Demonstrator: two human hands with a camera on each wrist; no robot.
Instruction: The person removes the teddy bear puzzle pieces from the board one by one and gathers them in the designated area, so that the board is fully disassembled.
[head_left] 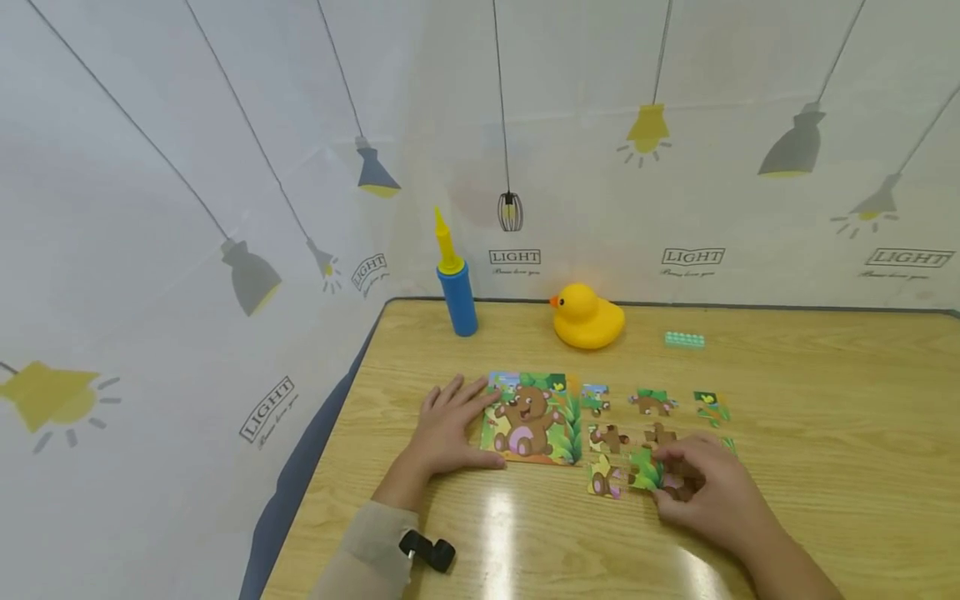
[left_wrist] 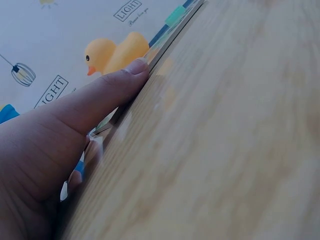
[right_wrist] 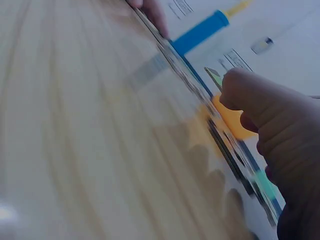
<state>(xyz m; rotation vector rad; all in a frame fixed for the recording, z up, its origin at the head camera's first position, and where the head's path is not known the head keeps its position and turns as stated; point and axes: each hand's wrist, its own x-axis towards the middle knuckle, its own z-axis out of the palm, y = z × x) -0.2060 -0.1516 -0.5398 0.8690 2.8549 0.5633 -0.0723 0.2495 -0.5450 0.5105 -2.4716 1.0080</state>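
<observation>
A square bear picture board (head_left: pixel 531 427) lies flat on the table. My left hand (head_left: pixel 450 427) rests at its left side with fingers spread, the thumb along the lower edge and a fingertip over the upper left corner. To the right, my right hand (head_left: pixel 708 487) pinches a green leafy jigsaw piece (head_left: pixel 645 469) between thumb and fingers. In the right wrist view that piece (right_wrist: pixel 214 76) is tilted and raised off the table. Loose jigsaw pieces lie in rough rows around it, among them a bear-ear piece (head_left: pixel 652 402) and a yellow-and-brown piece (head_left: pixel 603 479). My right hand hides some of them.
Behind the board, a yellow rubber duck (head_left: pixel 588 318) sits near the table's back edge. A blue hand pump (head_left: pixel 458 300) with a yellow nozzle stands left of it. Farther right lies a small mint-green studded block (head_left: pixel 684 340). A lamp-printed wall covering (head_left: pixel 585 208) borders the table.
</observation>
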